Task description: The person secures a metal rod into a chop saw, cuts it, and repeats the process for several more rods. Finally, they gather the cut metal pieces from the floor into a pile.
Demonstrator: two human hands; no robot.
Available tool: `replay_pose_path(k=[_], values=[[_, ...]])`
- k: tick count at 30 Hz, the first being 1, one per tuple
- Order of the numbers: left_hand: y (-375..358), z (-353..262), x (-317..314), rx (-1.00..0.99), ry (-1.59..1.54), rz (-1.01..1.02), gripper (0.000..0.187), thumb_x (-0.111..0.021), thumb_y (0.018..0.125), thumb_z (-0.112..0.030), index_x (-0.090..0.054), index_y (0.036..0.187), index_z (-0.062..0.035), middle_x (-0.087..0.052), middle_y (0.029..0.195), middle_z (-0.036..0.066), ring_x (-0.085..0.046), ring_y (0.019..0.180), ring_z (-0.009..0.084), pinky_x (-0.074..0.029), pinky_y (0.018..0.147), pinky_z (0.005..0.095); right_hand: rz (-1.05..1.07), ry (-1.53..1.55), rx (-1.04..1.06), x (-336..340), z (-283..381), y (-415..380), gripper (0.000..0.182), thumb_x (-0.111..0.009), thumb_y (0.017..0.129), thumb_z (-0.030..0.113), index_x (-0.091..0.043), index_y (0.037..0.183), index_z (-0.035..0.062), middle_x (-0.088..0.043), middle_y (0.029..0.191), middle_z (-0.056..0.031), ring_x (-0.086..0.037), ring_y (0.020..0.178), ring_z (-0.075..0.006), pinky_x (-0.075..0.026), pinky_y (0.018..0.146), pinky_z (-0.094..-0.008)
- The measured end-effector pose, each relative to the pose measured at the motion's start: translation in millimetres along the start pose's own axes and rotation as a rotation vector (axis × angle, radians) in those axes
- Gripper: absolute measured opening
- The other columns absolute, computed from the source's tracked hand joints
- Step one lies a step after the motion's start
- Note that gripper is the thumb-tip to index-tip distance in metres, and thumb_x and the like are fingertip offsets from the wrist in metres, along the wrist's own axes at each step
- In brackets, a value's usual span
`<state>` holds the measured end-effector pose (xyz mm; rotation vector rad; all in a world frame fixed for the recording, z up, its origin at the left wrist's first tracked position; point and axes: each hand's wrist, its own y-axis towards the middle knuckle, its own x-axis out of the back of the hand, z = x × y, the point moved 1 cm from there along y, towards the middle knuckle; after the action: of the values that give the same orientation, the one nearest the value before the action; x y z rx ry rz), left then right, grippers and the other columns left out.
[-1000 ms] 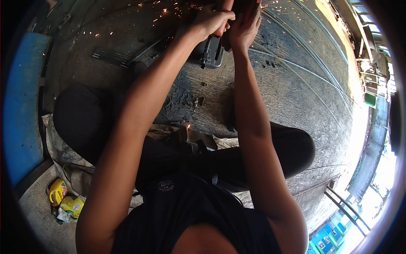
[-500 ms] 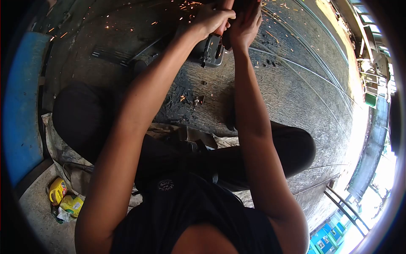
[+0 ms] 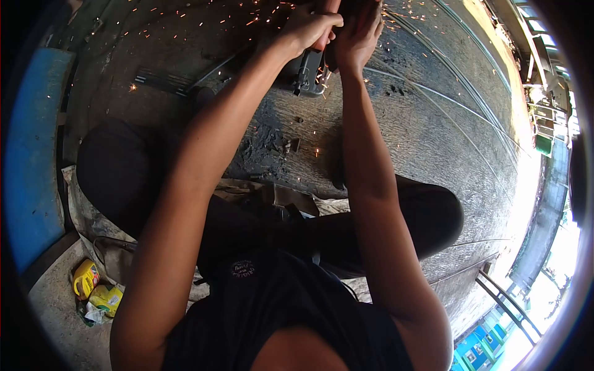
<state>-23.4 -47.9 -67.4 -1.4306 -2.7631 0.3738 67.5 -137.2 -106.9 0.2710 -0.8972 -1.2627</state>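
At the top edge, my left hand (image 3: 304, 29) is closed round a reddish bar (image 3: 325, 29), its thumb lying across it. Close beside it, my right hand (image 3: 360, 40) presses against a dark, partly reddish object that the hand and the frame edge mostly hide. Its fingers point up and lie close together. Just below both hands is a black metal part with a clamp-like end (image 3: 303, 77), resting over a dark rounded base (image 3: 317, 91). Orange sparks (image 3: 253, 21) fly out around the hands, mostly to the left.
Thin metal rods (image 3: 458, 71) run along the worn board (image 3: 408, 136) on the right. Several dark rods (image 3: 164, 80) lie at left. Black debris (image 3: 263, 151) and a small metal piece (image 3: 292, 145) lie before my crossed legs. A yellow container (image 3: 85, 279) stands lower left.
Both hands stay almost where they were. The sparks have scattered differently, with more spread to the upper left and some glowing at the black base.
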Motion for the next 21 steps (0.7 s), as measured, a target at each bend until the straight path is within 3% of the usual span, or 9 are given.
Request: replay_pose_path(k=[6,9,12,15,19,21], values=[[1.5,3.6,1.3,0.003,0.022,0.014,0.028,-0.068,0.084,-0.021,-0.06,0.061,-0.0055,-0.053,0.049,0.004,-0.049,0.04,0.0144,-0.04,0.043,0.0321,-0.004,-0.055,0.053,-1.7,-4.0,-3.0,0.066,-0.055,0.09,0.008,-0.033,0.152,0.0066,-0.043,0.145,-0.0251,-0.042,0.131,-0.0464,-0.042,0.104,-0.0499],[2.3,5.4,1.4,-0.036,-0.017,0.036,0.03,-0.068,0.084,-0.021,-0.059,0.06,-0.0059,-0.052,0.049,0.004,-0.048,0.039,0.0144,-0.04,0.043,0.032,0.053,-0.004,-0.042,1.9,0.2,-2.5,0.066,-0.056,0.09,0.009,-0.033,0.152,0.0066,-0.044,0.144,-0.0248,-0.042,0.131,-0.0466,-0.042,0.104,-0.0496],[0.5,5.2,0.7,-0.048,-0.01,0.028,0.032,-0.068,0.084,-0.021,-0.057,0.058,-0.0064,-0.052,0.048,0.004,-0.048,0.039,0.0145,-0.04,0.043,0.0322,-0.003,-0.025,0.044,1.2,-0.6,-3.5,0.066,-0.057,0.09,0.009,-0.033,0.152,0.0066,-0.045,0.142,-0.0247,-0.044,0.129,-0.0467,-0.042,0.104,-0.0488],[1.3,8.5,2.2,-0.038,0.02,0.022,0.033,-0.069,0.084,-0.021,-0.057,0.057,-0.0067,-0.052,0.048,0.004,-0.048,0.038,0.0147,-0.04,0.043,0.0325,0.013,0.081,-0.065,2.9,2.2,-6.1,0.067,-0.058,0.09,0.009,-0.033,0.152,0.0066,-0.045,0.141,-0.0254,-0.045,0.127,-0.0466,-0.043,0.102,-0.049],[0.9,10.0,2.0,-0.029,0.014,0.026,0.036,-0.069,0.084,-0.022,-0.055,0.054,-0.0072,-0.051,0.047,0.003,-0.049,0.039,0.015,-0.04,0.044,0.0332,0.032,-0.031,-0.009,2.0,-1.4,-7.1,0.068,-0.059,0.09,0.01,-0.033,0.152,0.0067,-0.045,0.14,-0.0256,-0.047,0.124,-0.047,-0.043,0.101,-0.0499],[5.8,16.0,4.4,-0.017,0.056,0.015,0.032,-0.07,0.083,-0.024,-0.058,0.06,-0.0065,-0.054,0.05,0.005,-0.051,0.041,0.0159,-0.042,0.044,0.0333,0.023,-0.053,0.032,0.1,-2.5,-8.7,0.068,-0.059,0.089,0.01,-0.033,0.152,0.0066,-0.045,0.14,-0.0253,-0.047,0.124,-0.0471,-0.043,0.101,-0.0501]])
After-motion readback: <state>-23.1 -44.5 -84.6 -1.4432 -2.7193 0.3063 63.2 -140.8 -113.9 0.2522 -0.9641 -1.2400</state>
